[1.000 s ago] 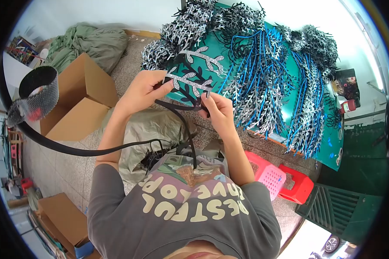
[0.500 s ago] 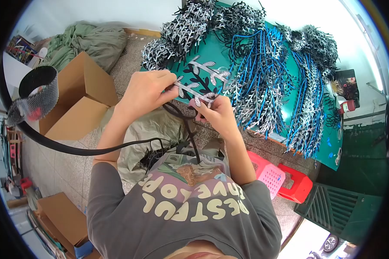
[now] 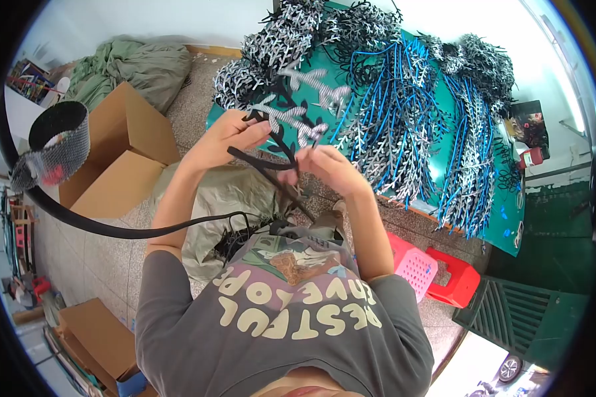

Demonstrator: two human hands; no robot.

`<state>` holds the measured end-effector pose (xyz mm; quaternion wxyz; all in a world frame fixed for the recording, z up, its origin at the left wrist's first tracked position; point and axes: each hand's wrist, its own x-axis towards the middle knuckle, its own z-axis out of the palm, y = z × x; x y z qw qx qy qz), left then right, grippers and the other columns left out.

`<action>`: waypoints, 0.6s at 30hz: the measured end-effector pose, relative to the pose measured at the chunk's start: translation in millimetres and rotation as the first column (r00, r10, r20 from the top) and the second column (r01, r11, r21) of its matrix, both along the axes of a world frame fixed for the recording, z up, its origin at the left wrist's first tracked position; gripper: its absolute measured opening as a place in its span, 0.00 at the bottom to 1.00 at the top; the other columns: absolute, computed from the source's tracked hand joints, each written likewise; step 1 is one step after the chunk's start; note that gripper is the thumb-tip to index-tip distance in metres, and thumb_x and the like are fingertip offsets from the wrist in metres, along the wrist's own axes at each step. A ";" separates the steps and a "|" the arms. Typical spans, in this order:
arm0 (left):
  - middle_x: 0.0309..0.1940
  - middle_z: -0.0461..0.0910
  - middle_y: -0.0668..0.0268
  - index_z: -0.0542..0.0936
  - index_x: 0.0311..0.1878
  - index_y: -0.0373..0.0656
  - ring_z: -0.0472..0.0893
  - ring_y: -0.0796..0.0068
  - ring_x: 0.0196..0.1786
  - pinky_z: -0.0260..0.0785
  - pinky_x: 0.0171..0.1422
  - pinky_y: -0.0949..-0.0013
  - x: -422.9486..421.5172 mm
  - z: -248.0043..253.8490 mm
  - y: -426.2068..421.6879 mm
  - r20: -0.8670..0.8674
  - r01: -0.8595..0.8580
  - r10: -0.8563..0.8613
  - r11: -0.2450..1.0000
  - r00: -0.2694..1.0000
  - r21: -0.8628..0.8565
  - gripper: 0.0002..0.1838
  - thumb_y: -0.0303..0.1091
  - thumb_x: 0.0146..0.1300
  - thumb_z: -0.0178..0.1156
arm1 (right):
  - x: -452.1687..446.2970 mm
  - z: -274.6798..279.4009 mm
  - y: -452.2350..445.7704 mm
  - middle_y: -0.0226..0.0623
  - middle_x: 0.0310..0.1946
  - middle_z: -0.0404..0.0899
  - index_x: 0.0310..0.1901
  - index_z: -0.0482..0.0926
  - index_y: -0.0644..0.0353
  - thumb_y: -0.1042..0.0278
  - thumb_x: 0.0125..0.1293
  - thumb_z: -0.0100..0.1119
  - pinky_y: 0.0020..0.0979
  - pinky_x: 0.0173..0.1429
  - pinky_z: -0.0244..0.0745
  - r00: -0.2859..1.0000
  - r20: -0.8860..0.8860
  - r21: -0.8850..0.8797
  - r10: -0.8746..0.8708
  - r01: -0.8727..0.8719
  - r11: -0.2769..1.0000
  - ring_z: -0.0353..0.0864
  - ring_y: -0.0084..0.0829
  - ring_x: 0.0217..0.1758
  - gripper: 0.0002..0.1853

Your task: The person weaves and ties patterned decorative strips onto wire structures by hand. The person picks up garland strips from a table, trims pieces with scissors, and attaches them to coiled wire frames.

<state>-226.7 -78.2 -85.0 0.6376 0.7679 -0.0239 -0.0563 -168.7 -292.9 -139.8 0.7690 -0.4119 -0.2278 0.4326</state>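
A strip of black-and-silver leaf trim (image 3: 288,119), with small leaves along thin stems, hangs between my hands in front of my chest. My left hand (image 3: 228,139) is closed, thumb and fingers pinching one end of it. At its other side my right hand (image 3: 331,169) is bent round near the lower leaves, its fingers partly smeared by motion. A black strap-like band (image 3: 255,159) runs just below the trim, between the hands. Whether the right fingers grip the trim or the band is unclear.
A green table (image 3: 351,135) ahead bears heaps of leaf trim (image 3: 278,40) and bundles with blue cords (image 3: 404,112). An open cardboard box (image 3: 122,152) stands left, beside green cloth (image 3: 139,69). Pink (image 3: 410,271) and red stools (image 3: 457,278) sit right. A black tube (image 3: 112,231) crosses at left.
The trim has shifted up and left and turned slightly. My right hand has moved down and away from its leaves, and the black band has swung to the left.
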 end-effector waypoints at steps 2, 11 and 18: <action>0.15 0.62 0.68 0.68 0.23 0.37 0.59 0.80 0.21 0.53 0.25 0.72 1.8 3.0 8.4 0.089 0.027 -0.045 0.980 0.995 0.198 0.15 0.35 0.62 0.53 | -3.8 0.3 -2.0 0.32 0.27 0.78 0.35 0.76 0.64 0.71 0.64 0.54 0.19 0.26 0.65 0.998 -0.065 -0.021 0.004 -0.005 1.000 0.71 0.16 0.21 0.06; 0.15 0.60 0.60 0.68 0.26 0.34 0.58 0.70 0.20 0.56 0.26 0.68 -2.1 23.7 -0.1 0.324 -0.147 -0.032 0.846 0.945 0.512 0.11 0.31 0.56 0.56 | -21.3 7.4 -2.7 0.20 0.16 0.67 0.28 0.76 0.64 0.69 0.63 0.57 0.17 0.20 0.49 0.774 0.516 -0.118 -0.367 0.489 0.864 0.58 0.10 0.18 0.09; 0.17 0.61 0.57 0.69 0.29 0.35 0.60 0.65 0.21 0.58 0.27 0.68 -3.7 23.7 -3.3 0.392 -0.064 0.019 0.993 0.920 0.104 0.09 0.30 0.57 0.55 | -18.2 12.3 -5.1 0.18 0.13 0.63 0.27 0.76 0.63 0.69 0.62 0.59 0.19 0.20 0.46 0.717 0.543 -0.126 -0.438 0.585 0.801 0.54 0.10 0.17 0.09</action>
